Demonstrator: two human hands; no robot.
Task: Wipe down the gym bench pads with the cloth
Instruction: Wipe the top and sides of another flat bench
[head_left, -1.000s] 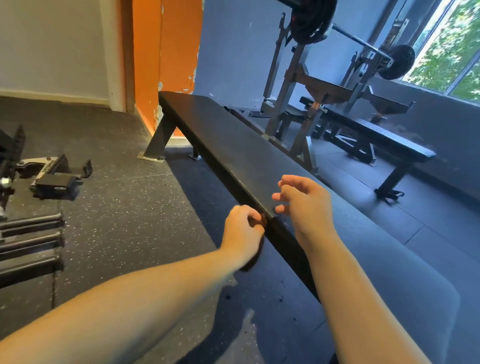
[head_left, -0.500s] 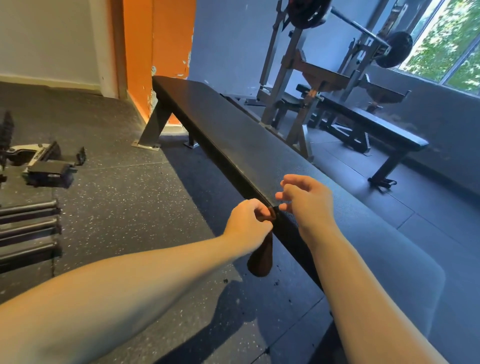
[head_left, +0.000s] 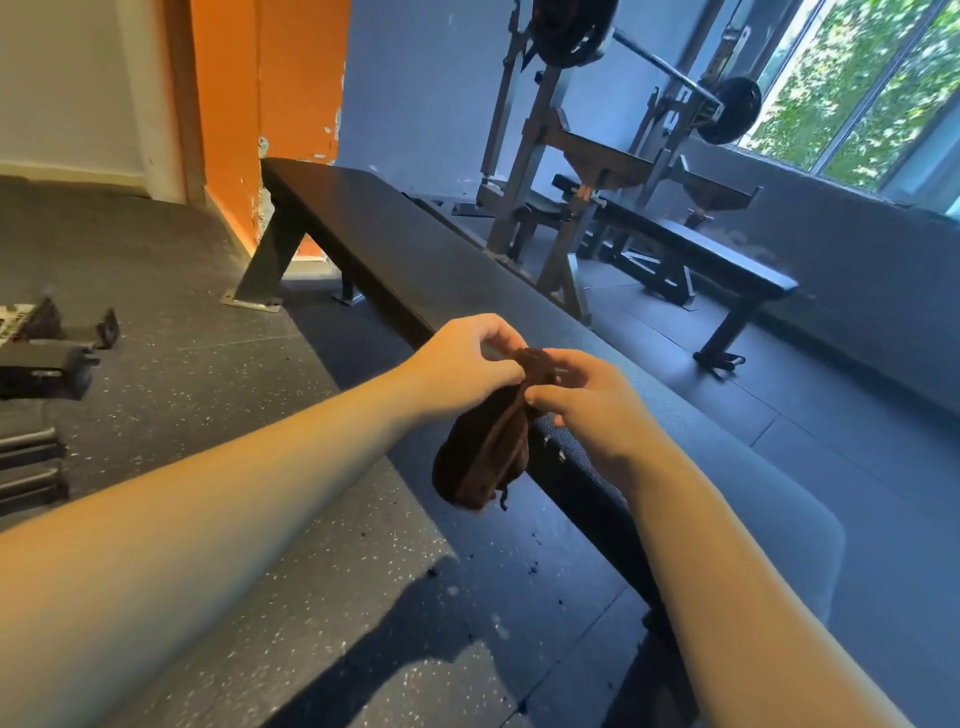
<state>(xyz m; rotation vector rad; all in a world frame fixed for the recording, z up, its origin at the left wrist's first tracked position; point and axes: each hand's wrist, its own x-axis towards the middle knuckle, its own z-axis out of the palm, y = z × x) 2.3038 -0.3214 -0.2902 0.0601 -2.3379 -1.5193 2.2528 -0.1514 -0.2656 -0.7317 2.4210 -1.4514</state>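
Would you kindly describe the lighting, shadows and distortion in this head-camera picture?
Head view: daylight enters through the window at upper right; head view: a hard shadow crosses the speckled floor near the bottom; head view: the wide lens makes the rack uprights lean, and the dark cloth shows little detail.

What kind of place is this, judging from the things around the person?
Most likely a gym weight room: a long flat bench, a rack holding a loaded barbell, and a second bench, all on speckled rubber flooring.

Bench pad (head_left: 415, 254) top bare ahead; rack (head_left: 561, 171) beyond.
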